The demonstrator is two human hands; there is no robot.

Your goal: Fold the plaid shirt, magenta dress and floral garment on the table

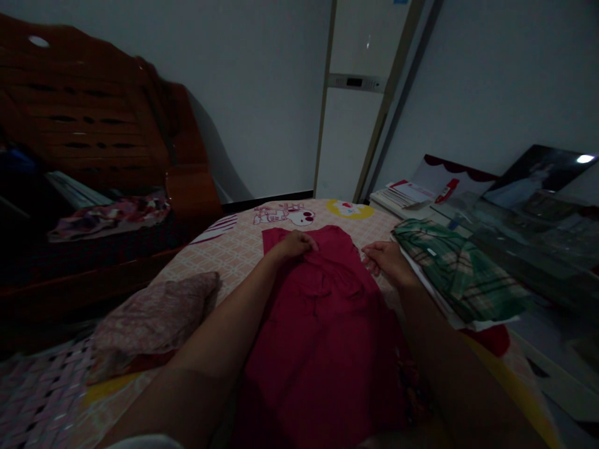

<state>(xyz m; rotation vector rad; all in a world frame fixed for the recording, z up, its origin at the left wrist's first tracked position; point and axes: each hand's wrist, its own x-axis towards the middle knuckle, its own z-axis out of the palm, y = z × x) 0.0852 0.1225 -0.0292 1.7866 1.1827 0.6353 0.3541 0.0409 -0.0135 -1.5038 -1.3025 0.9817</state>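
Note:
A dark red garment [322, 337] lies spread flat on the patterned bed sheet [234, 249], its far end pointing away from me. My left hand [294, 244] rests on the garment's far left part, fingers curled and pinching a fold of the cloth. My right hand [387, 262] sits at the garment's far right edge, fingers bent down onto the fabric's border. Both forearms reach forward along the garment's sides.
A green plaid cloth [458, 274] lies folded on the right of the bed. A crumpled pink floral cloth [154, 321] lies at the left. A wooden bench [93, 156] holding clothes stands left. Books [412, 193] and a framed picture [538, 178] sit beside the wall at right.

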